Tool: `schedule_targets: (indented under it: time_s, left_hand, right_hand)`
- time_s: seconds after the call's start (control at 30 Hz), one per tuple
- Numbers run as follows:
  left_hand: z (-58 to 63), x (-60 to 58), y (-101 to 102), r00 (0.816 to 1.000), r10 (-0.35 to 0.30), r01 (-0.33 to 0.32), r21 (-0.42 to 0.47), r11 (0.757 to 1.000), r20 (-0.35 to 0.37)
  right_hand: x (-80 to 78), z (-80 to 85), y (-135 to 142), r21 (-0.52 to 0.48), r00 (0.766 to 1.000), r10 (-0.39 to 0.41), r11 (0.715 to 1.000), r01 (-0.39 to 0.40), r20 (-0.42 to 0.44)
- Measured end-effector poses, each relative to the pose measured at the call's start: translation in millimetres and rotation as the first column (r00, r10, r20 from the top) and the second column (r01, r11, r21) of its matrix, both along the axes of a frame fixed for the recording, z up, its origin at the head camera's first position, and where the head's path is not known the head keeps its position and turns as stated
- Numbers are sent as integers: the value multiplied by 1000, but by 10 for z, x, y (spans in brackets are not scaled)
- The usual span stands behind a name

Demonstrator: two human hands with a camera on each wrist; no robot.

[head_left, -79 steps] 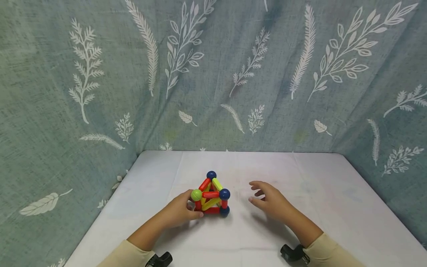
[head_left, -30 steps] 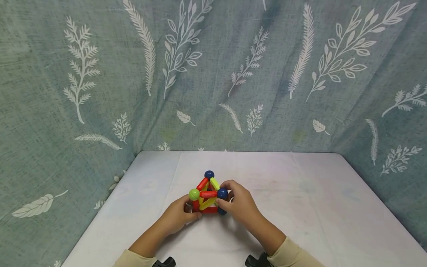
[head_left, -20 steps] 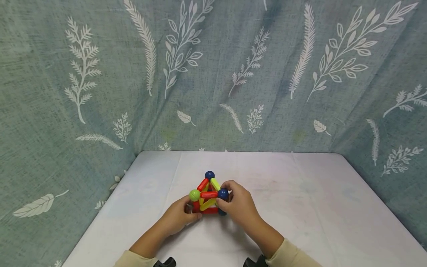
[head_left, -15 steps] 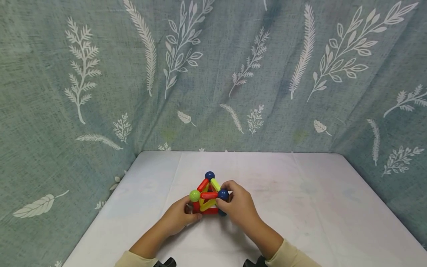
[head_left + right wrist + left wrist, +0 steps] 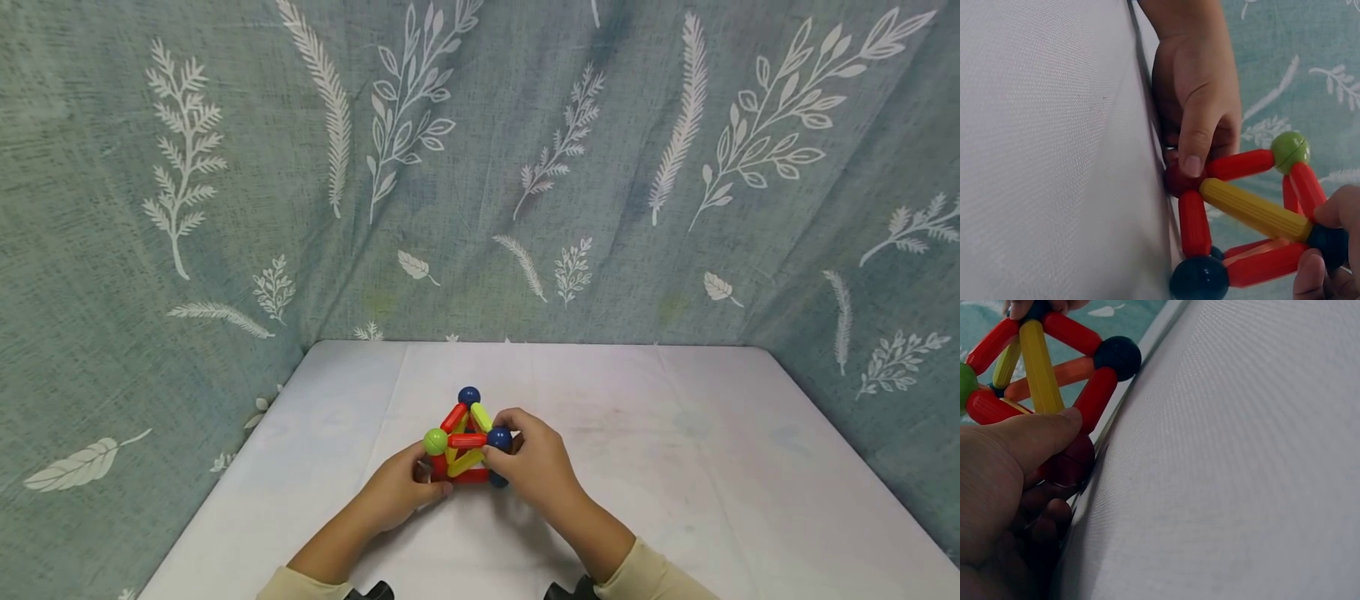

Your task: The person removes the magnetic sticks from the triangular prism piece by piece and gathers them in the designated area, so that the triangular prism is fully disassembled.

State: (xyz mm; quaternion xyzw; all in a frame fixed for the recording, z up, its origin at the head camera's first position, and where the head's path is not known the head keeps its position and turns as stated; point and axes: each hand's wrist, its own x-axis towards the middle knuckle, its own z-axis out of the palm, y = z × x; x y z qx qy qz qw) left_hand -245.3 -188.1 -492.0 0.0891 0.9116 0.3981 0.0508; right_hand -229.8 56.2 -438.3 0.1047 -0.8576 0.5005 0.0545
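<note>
A magnetic ball-and-rod structure [image 5: 468, 440] stands on the white tabletop, built of red and yellow rods joined by balls. Its top is a blue ball [image 5: 469, 396], and a green ball [image 5: 436, 442] sits at the left. My left hand [image 5: 393, 487] grips the lower left corner, thumb on the dark red ball [image 5: 1182, 180] in the right wrist view. On the other side, my right hand [image 5: 543, 462] pinches the upper right blue ball [image 5: 499, 439] between thumb and fingers. Below that is another blue ball [image 5: 1118, 358], close to the tabletop in the left wrist view.
The white cloth-covered table [image 5: 637, 400] stretches out around the structure. A green-blue curtain [image 5: 480, 167] with white leaf prints hangs behind it and along both sides. Black wrist cameras [image 5: 573, 588] show at the bottom edge near the sleeves.
My right hand has come leftward from over the table and taken hold of the upper right blue ball. The left hand keeps its grip; within the last second almost nothing has moved.
</note>
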Motion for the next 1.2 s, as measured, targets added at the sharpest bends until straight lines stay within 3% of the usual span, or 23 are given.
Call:
schedule_targets:
  time_s: [0.5, 1.2]
  left_hand:
    - [0, -4, -10, 1000, -10, 10, 9, 1000, -13]
    - [-14, -6, 2, 999, -21, 21, -11, 1000, -24]
  right_hand:
    - [-12, -18, -5, -22, 1000, 11, 1000, -11, -4]
    - [-6, -26, -25, 34, 995, 6, 999, -2, -102]
